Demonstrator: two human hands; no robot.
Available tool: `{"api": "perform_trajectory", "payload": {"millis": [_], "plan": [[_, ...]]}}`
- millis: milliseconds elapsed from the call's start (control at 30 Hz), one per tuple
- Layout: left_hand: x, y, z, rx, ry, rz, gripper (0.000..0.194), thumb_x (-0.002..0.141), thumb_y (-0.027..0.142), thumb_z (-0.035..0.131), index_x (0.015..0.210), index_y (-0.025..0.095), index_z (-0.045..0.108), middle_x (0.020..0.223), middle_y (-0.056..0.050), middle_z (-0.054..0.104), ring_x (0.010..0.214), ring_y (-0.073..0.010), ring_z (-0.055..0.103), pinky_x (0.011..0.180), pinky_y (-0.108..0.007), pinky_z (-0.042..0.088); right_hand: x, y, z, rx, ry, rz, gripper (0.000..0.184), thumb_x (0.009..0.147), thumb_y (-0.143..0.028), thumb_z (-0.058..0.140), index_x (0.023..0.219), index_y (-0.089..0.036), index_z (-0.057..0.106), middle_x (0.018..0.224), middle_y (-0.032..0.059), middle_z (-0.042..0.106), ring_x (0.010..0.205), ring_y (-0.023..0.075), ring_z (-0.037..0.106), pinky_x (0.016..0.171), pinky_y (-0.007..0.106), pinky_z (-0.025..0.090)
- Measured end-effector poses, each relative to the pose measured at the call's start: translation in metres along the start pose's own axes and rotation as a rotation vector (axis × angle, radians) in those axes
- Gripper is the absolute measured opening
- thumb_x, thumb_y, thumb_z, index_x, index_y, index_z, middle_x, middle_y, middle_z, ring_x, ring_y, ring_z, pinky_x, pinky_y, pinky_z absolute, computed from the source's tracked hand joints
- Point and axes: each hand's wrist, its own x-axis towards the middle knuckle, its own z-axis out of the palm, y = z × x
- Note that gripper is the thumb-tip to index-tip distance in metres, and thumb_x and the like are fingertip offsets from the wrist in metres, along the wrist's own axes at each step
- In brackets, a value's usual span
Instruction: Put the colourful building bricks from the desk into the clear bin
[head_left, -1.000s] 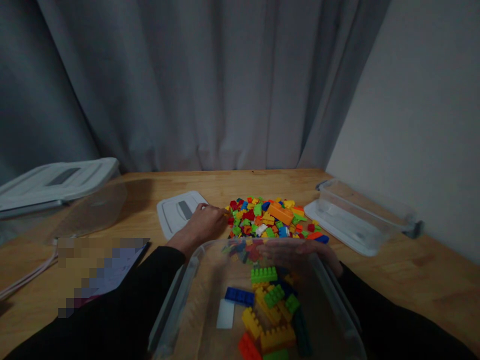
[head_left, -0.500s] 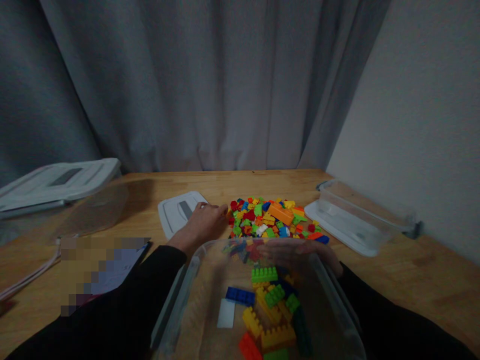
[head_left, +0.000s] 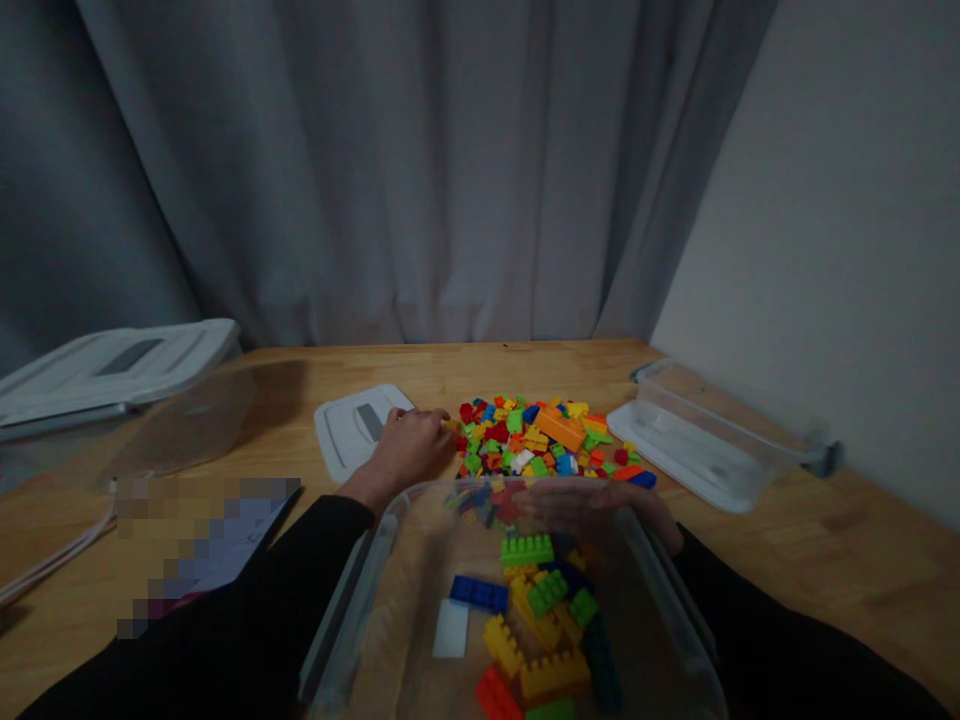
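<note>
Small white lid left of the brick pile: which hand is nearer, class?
Left: left hand at the right edge of the lid; right hand farther right, at the far end of the clear box.

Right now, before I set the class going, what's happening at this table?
Two bare hands are at a pile of toy bricks on a wooden table. The left hand is at the pile's left edge, a yellow piece by its fingertips. The right hand is near the closer edge, partly seen through a clear box; its grip is unclear. Loose bricks lie inside that box.
</note>
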Motion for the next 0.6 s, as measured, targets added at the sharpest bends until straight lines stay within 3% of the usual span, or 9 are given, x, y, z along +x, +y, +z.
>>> {"api": "perform_trajectory", "payload": {"millis": [167, 600], "plan": [[0.0001, 0.0, 0.0036, 0.067, 0.022, -0.004, 0.026, 0.09, 0.037, 0.056, 0.105, 0.016, 0.063, 0.103, -0.007, 0.068, 0.095, -0.0243, 0.065, 0.087, -0.049, 0.05, -0.0016, 0.0001, 0.0048, 0.0, 0.026, -0.022, 0.055, 0.072, -0.033, 0.048, 0.122, -0.018, 0.064, 0.134, 0.0112, 0.054, 0.13, 0.0314, 0.043, 0.111, 0.046, 0.027], [0.0005, -0.0033, 0.0081, 0.034, -0.061, 0.0, 0.024, 0.09, 0.036, 0.055, 0.099, 0.016, 0.065, 0.102, -0.007, 0.069, 0.094, -0.0231, 0.065, 0.086, -0.047, 0.051, -0.0019, -0.0025, 0.0076, -0.056, 0.019, -0.046, 0.056, 0.074, -0.034, 0.043, 0.125, -0.019, 0.062, 0.134, 0.0091, 0.054, 0.13, 0.0295, 0.043, 0.111, 0.046, 0.027]]}}
